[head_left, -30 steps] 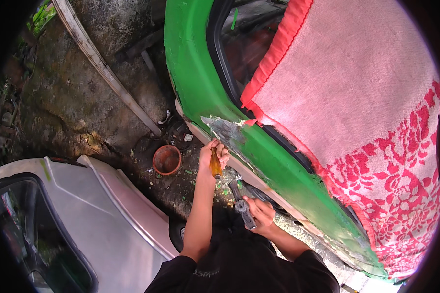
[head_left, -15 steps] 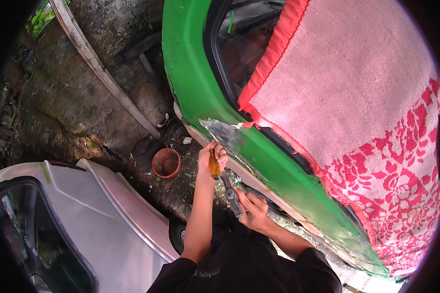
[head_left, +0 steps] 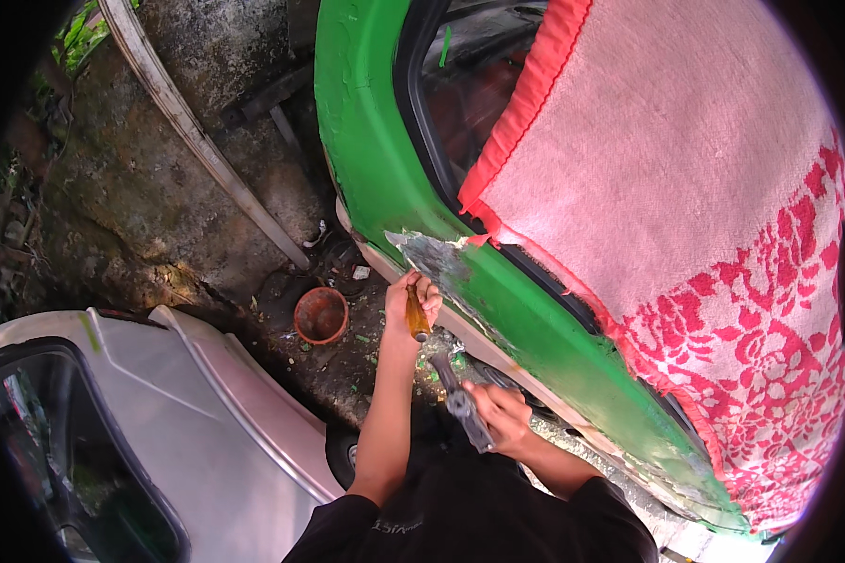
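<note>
My left hand (head_left: 398, 300) is closed round a tool with a translucent amber handle (head_left: 417, 317), a chisel or screwdriver. Its butt end points back toward me, and its blade is hidden behind my fingers. That hand is close to the lower side of a green car body (head_left: 526, 324), below a grey patch (head_left: 434, 257) where the paint has come off with ragged edges. My right hand (head_left: 502, 415) grips a hammer (head_left: 462, 402) with a dark grey metal head. The hammer is a short way behind the amber handle and does not touch it.
A pink and red patterned towel (head_left: 667, 178) covers the green car's window area. To the left stands a silver car (head_left: 160, 394). A reddish-brown pot (head_left: 321, 315) sits on littered ground, near a long curved pale strip (head_left: 197, 141).
The hammer in my right hand has drawn back toward me, away from the amber handle's butt. My left hand stays in nearly the same place, with the handle tilted slightly to the right.
</note>
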`<move>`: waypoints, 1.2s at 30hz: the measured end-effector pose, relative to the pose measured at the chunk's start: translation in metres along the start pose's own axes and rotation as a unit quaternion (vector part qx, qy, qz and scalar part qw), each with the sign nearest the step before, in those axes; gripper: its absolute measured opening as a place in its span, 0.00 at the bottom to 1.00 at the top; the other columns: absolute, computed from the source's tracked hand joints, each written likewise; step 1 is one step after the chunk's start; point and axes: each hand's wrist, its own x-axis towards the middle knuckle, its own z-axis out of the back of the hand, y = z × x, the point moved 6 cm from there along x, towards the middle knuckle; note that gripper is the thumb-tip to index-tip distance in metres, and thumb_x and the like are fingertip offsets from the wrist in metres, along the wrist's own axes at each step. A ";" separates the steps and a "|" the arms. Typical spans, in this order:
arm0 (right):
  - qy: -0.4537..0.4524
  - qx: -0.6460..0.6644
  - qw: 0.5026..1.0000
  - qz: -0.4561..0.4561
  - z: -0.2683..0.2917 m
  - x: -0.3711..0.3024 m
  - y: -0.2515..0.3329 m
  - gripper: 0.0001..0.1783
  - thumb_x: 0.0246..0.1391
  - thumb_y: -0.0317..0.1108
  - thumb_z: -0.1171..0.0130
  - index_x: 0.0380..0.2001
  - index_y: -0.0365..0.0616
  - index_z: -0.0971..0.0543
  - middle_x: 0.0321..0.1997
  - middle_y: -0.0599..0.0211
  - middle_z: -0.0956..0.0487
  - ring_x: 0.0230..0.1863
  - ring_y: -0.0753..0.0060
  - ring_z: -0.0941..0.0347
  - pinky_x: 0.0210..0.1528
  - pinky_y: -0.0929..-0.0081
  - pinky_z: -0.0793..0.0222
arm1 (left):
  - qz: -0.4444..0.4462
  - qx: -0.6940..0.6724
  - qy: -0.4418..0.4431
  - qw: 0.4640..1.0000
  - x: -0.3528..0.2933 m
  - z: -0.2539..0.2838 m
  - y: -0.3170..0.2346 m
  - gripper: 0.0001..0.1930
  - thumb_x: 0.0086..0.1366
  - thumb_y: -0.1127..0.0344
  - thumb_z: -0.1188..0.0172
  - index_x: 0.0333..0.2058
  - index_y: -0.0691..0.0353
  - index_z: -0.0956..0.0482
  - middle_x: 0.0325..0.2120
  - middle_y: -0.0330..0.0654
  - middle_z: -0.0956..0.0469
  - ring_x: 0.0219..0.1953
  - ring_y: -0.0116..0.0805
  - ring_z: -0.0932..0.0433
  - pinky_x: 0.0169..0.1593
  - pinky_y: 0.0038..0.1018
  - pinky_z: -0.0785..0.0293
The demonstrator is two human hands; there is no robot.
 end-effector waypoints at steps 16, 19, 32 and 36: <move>0.109 -0.055 0.988 -0.099 -0.030 -0.008 -0.038 0.25 0.42 0.20 0.40 0.49 0.35 0.26 0.19 0.67 0.33 0.15 0.75 0.35 0.15 0.74 0.41 | -0.033 0.017 0.010 0.999 0.004 -0.006 -0.001 0.13 0.67 0.68 0.61 0.21 0.60 0.37 0.09 0.37 0.46 0.11 0.29 0.47 0.15 0.22 0.41; 0.066 -0.025 0.992 -0.100 -0.014 -0.015 -0.025 0.25 0.38 0.18 0.44 0.46 0.32 0.25 0.19 0.62 0.31 0.15 0.72 0.36 0.16 0.73 0.42 | -0.029 -0.008 0.011 0.999 0.003 -0.003 0.000 0.14 0.67 0.68 0.61 0.21 0.60 0.37 0.09 0.37 0.44 0.11 0.28 0.46 0.15 0.22 0.41; 0.000 -0.008 0.997 -0.082 -0.001 -0.006 -0.017 0.26 0.38 0.15 0.43 0.47 0.32 0.24 0.17 0.64 0.34 0.13 0.73 0.37 0.16 0.74 0.41 | -0.037 0.018 0.016 0.999 0.005 -0.002 -0.002 0.16 0.69 0.65 0.60 0.20 0.59 0.38 0.09 0.36 0.46 0.11 0.27 0.47 0.16 0.22 0.41; 0.008 -0.019 0.999 -0.043 -0.002 0.004 -0.016 0.25 0.41 0.17 0.42 0.47 0.33 0.25 0.16 0.64 0.34 0.13 0.74 0.36 0.16 0.75 0.40 | -0.045 0.021 0.019 0.999 0.003 -0.005 -0.001 0.16 0.69 0.65 0.61 0.20 0.59 0.39 0.09 0.37 0.45 0.11 0.28 0.45 0.16 0.22 0.39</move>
